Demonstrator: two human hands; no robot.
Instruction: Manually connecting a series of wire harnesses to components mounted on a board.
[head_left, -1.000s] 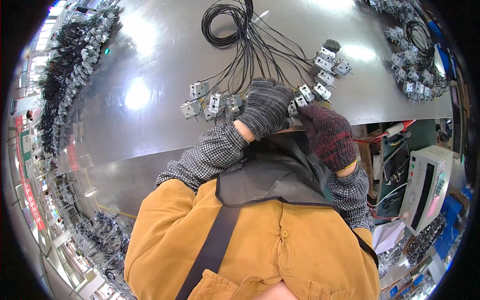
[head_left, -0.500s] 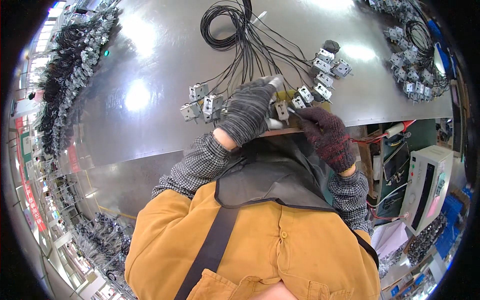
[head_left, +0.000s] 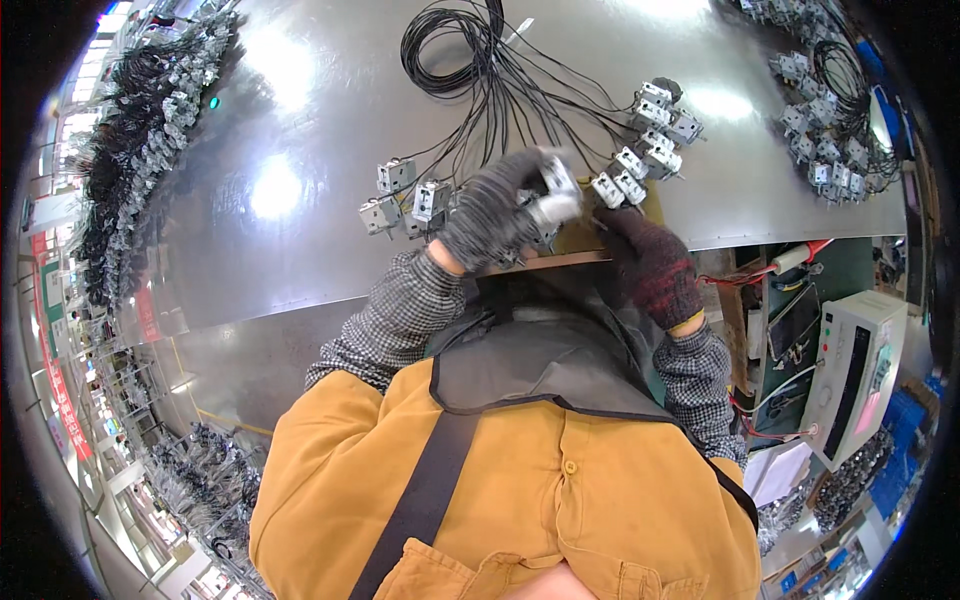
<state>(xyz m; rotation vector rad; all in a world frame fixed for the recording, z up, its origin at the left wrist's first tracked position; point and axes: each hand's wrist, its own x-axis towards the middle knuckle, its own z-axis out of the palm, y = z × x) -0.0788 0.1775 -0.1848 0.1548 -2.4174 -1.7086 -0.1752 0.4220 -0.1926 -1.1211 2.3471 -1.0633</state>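
My left hand [head_left: 503, 208], in a grey striped glove with white fingertips, is over the near edge of the metal table. Its thumb and forefinger are curved and a little apart, blurred, with nothing visible between them. Under it a metal box-shaped connector [head_left: 545, 237] is partly hidden. My right hand [head_left: 648, 262], in a dark maroon glove, is closed at the edge; what it grips is mostly hidden. Just beyond its fingers lie several silvery box connectors [head_left: 628, 187] on black cables [head_left: 510, 105]. More such connectors [head_left: 430, 200] lie left of my left hand.
A brownish board [head_left: 580, 238] lies under the work at the edge. A coil of black cable [head_left: 425, 60] is at the far middle. Bundled connectors lie far left [head_left: 150, 130] and right [head_left: 825, 150]. A pale instrument box [head_left: 855, 375] with red leads stands at right.
My left hand has turned, bringing its thumb and forefinger closer together. The connector that stood between my hands is no longer there. The connectors by my right hand have shifted slightly away.
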